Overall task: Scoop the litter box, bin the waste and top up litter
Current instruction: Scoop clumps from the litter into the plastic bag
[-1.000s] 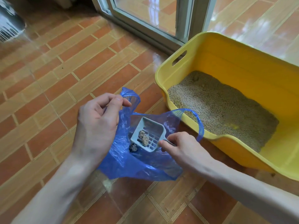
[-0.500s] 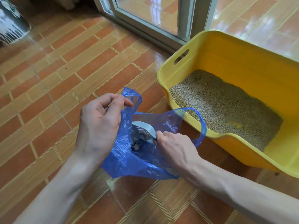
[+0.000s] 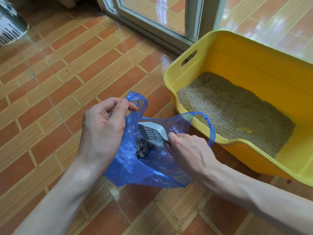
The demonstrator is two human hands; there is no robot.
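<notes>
my left hand (image 3: 103, 126) is curled shut, thumb and fingers pinching one handle of the blue plastic bag (image 3: 135, 165) and lifting that side up. my right hand (image 3: 188, 150) is closed around the handle of the grey scoop (image 3: 153, 134), the handle itself hidden under my fingers. the scoop sits inside the bag's mouth, tipped on its side with the slotted face turned toward my left hand. dark clumps of waste (image 3: 143, 150) lie in the bottom of the bag, just below the scoop. the bag rests on the tiled floor (image 3: 67, 78). the yellow litter box (image 3: 220, 53) stands just beside the bag on my right hand's side, with tan litter (image 3: 228, 109) spread across its bottom; the bag's other handle loops up in front of its near rim.
</notes>
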